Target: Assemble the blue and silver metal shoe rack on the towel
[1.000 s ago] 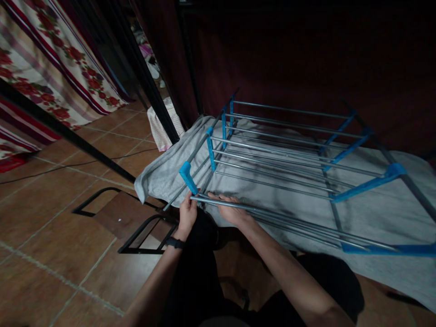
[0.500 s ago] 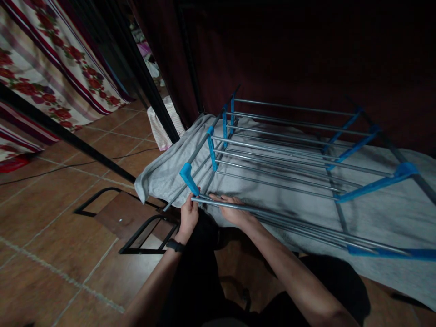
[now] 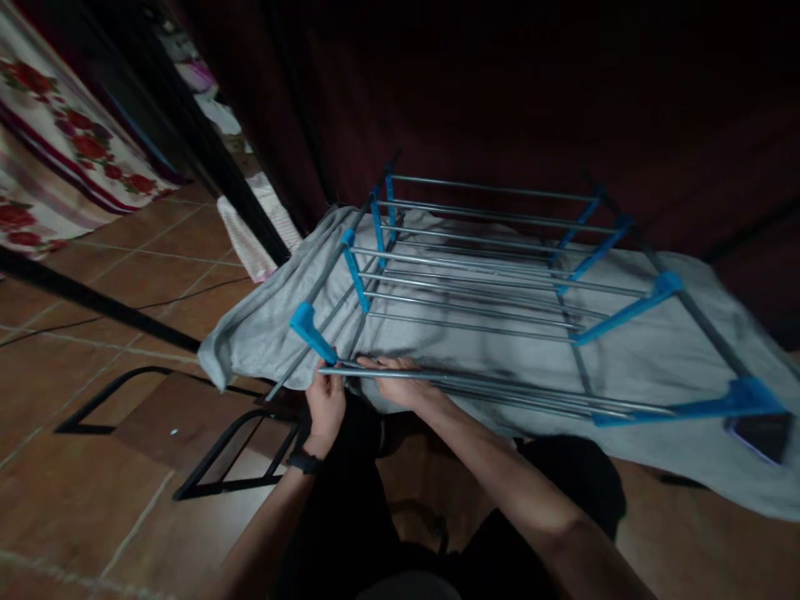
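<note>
A drying rack of grey metal rods (image 3: pixel 475 265) and blue plastic brackets lies on a grey blanket (image 3: pixel 300 287). My left hand (image 3: pixel 326 402), a dark band at its wrist, is closed at the lower end of the nearest left blue bracket (image 3: pixel 313 333); its fingertips are partly hidden there. Just to the right, my right hand (image 3: pixel 400 382) is closed around a metal rod close to that bracket, its fingers partly behind the rods. One loose-ended rod (image 3: pixel 350 372) crosses in front of my right hand. Several rods run together from there toward the right blue bracket (image 3: pixel 681 408).
A phone-like dark object (image 3: pixel 759 435) rests on the blanket under the rack's right corner. On the tiled floor at left stands a low brown board with black metal loops (image 3: pixel 234 454). Dark metal poles (image 3: pixel 106 298) and a floral curtain (image 3: pixel 87 142) are farther left.
The view has shifted to the right, so the rack and both hands appear farther left. The dark phone-like object has come into sight. Both hands stay at the same rack corner.
</note>
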Motion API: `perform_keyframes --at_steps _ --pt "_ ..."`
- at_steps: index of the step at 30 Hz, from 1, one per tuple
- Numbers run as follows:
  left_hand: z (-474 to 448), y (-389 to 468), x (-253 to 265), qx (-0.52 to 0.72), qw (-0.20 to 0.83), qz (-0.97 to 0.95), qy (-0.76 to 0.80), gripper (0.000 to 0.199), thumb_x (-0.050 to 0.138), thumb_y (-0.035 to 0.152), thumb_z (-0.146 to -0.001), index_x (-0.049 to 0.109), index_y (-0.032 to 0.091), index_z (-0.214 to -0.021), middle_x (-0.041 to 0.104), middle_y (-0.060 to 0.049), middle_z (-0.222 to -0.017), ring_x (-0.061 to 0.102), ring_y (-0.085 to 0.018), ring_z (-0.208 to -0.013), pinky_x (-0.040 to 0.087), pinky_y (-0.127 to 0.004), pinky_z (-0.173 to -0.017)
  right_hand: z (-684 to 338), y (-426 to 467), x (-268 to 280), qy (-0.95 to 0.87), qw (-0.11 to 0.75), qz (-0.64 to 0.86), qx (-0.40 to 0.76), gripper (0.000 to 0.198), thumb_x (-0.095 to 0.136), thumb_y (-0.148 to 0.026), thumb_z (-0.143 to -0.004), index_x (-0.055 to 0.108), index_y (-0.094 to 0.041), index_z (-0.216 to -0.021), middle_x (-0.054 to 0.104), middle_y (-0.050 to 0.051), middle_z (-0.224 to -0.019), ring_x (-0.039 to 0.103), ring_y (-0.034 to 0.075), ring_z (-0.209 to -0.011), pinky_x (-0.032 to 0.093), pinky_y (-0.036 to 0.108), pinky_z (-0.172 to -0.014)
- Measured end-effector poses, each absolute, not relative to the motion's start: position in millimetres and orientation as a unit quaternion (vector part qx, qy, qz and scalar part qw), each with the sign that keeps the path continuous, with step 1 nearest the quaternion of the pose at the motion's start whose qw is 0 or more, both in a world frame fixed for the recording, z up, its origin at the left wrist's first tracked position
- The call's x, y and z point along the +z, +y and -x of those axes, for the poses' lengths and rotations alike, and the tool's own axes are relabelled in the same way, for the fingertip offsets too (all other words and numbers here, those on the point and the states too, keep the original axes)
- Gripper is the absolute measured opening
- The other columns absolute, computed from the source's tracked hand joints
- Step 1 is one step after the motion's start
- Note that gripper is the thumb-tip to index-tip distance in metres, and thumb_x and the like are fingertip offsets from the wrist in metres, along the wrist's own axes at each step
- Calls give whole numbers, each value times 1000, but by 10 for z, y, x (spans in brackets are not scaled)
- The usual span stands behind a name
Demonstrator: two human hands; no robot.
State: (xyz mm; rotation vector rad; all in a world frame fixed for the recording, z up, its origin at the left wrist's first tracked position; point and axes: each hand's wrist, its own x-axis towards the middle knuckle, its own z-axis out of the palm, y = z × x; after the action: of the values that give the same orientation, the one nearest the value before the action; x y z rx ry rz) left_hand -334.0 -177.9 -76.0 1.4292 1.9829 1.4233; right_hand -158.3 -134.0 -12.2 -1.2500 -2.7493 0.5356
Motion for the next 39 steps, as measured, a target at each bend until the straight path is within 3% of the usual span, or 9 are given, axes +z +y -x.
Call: perform_keyframes --at_steps 9,15,21,25,28,31,34,39 --pt "3321 -1626 -844 551 161 -485 660 41 54 48 -89 64 16 -112 69 -12 -111 63 -25 -107 47 -40 -100 1567 -1265 -189 -904 83 394 145 42 30 -29 -100 42 -31 -140 65 3 -119 65 20 -94 53 39 -84" --pt "3335 -1638 -661 520 157 -508 668 35 54 43 -89 64 16 -109 69 -12 -106 64 -26 -101 48 -42 -97 1351 -1560 -46 -920 151 360 38 36 40 -25 -99 46 -16 -133 60 10 -123 54 20 -113 45 37 -97" --pt "3284 -1674 -531 525 163 -505 665 37 57 36 -87 59 16 -118 66 -12 -111 61 -27 -106 46 -44 -99 1147 -2055 185 -939 199 282 -3 32 32 -22 -102 53 -21 -126 61 4 -122 51 16 -112 42 32 -98" --pt "3262 -1693 -444 558 150 -483 657 46 58 35 -86 54 16 -128 64 -14 -120 59 -27 -114 45 -43 -102 1204 -1948 267 -905 253 340 -24 37 39 -20 -99 48 -18 -135 56 10 -131 45 21 -122 35 41 -106" --pt "3305 -1674 -389 585 148 -488 631 52 59 33 -84 51 15 -133 61 -15 -127 56 -27 -121 41 -43 -107 1346 -1758 289 -912 228 342 -21 38 41 -18 -98 48 -17 -136 61 11 -117 52 21 -109 33 46 -107" --pt "3379 -1658 -341 590 165 -507 606 53 62 34 -83 53 16 -132 63 -14 -125 58 -27 -117 43 -44 -106 1475 -1651 366 -926 164 339 -8 39 38 -17 -98 49 -18 -135 62 9 -103 57 20 -95 42 40 -96" --pt "3460 -1643 -294 594 214 -518 577 54 64 38 -82 54 18 -131 64 -13 -123 60 -26 -116 46 -43 -102 1529 -1616 499 -924 117 364 0 41 32 -17 -98 46 -21 -137 59 10 -107 57 21 -95 47 36 -84" --pt "3571 -1602 -213 578 277 -529 556 53 62 39 -84 53 16 -131 66 -13 -119 62 -26 -112 47 -43 -100 1532 -1578 648 -917 69 392 19 48 27 -15 -98 37 -25 -144 56 11 -115 57 22 -101 48 36 -84"
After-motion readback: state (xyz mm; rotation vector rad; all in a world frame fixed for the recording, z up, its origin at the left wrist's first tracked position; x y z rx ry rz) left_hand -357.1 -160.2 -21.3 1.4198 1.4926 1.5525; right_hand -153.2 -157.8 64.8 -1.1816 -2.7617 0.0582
